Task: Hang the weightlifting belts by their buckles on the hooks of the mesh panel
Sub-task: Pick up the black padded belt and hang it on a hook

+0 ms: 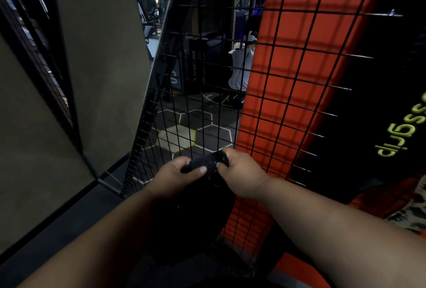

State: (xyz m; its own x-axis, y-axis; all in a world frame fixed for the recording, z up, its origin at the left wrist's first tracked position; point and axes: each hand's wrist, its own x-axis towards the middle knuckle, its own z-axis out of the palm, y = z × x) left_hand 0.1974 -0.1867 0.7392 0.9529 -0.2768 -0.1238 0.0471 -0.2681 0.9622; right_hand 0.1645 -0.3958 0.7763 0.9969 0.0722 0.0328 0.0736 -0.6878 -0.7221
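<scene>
Black belt [205, 165] sits low centre of my view, bunched up btwn both hands right in front of the mesh panel [230, 68]; the rest of it drops dark and slack toward my lap. Left hand [175, 175] curls round the near end, thumb pressed flat on top. Right hand [242, 172] pinches the far end, fingers tucked under the fold. My read: I'm holding it at both ends to sort the strap and find the buckle, which I can't make out in this light, before lifting.

Belt is touching no hook yet. Hooks [359, 56] stick out from the panel's right side, well above the hands and bare, w/ more prongs stepping down below them. So the hang is still ahead; I'd judge the work is at the prep stage.

Behind the wire stands an orange and black pad [299, 80] w/ yellow lettering. Through the open mesh, a gym floor w/ hexagon markings [179, 137] and a seated person in a grey top [239, 68], back turned. Grey wall [92, 57] on the left.
</scene>
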